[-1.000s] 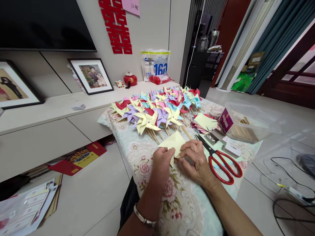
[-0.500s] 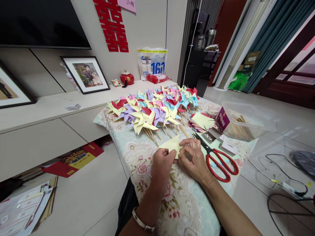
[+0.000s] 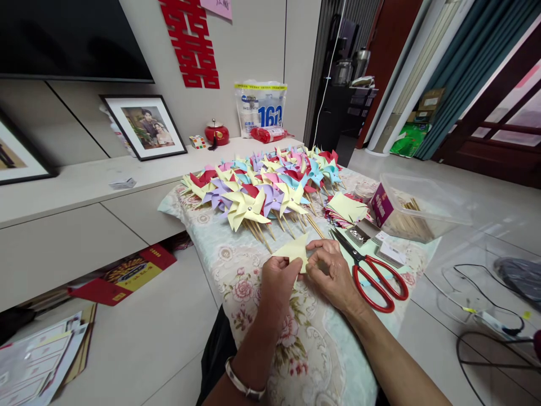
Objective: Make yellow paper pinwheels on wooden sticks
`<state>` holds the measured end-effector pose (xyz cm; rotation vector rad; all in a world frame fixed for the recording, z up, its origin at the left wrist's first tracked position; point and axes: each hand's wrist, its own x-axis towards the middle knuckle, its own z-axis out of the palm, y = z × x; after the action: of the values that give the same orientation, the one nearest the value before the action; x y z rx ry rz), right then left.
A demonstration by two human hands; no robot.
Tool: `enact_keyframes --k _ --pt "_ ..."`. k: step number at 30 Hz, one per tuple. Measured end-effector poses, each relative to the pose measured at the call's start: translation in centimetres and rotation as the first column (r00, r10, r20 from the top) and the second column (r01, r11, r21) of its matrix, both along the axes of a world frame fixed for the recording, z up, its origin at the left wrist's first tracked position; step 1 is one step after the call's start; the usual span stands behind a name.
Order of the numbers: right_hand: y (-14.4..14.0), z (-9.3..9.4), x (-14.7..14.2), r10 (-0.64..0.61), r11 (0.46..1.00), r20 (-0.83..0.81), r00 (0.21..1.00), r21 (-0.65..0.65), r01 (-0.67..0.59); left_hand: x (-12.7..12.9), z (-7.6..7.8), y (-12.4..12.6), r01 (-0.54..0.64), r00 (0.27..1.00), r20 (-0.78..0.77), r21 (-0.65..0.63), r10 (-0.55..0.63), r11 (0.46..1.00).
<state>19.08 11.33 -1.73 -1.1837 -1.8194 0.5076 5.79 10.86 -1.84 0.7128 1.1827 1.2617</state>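
Yellow paper (image 3: 295,248) partly hidden by left hand (image 3: 276,280), television (image 3: 71,39) and pink note (image 3: 218,7) cut off at top edge

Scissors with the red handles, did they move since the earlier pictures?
No. The scissors lie in the same spot on the flowery tablecloth, blades still beside the small open box. Only the camera's view shifted a little.

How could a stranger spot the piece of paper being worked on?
Find the flowered tablecloth, with a cluster of pinwheels toward its far end. Nearer, the left hand and the right hand meet at a pale yellow paper. Unlike the pinwheels, it shows no stick; unlike the paper stack, it is held in fingers.
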Motion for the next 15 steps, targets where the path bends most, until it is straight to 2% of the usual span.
enact_keyframes --k 15 --pt "0.06 -0.11 0.1 -0.001 1.0 0.037 0.999 0.012 0.001 0.01 0.13 -0.2 0.017 1.0 0.003 -0.013 -0.017 1.0"
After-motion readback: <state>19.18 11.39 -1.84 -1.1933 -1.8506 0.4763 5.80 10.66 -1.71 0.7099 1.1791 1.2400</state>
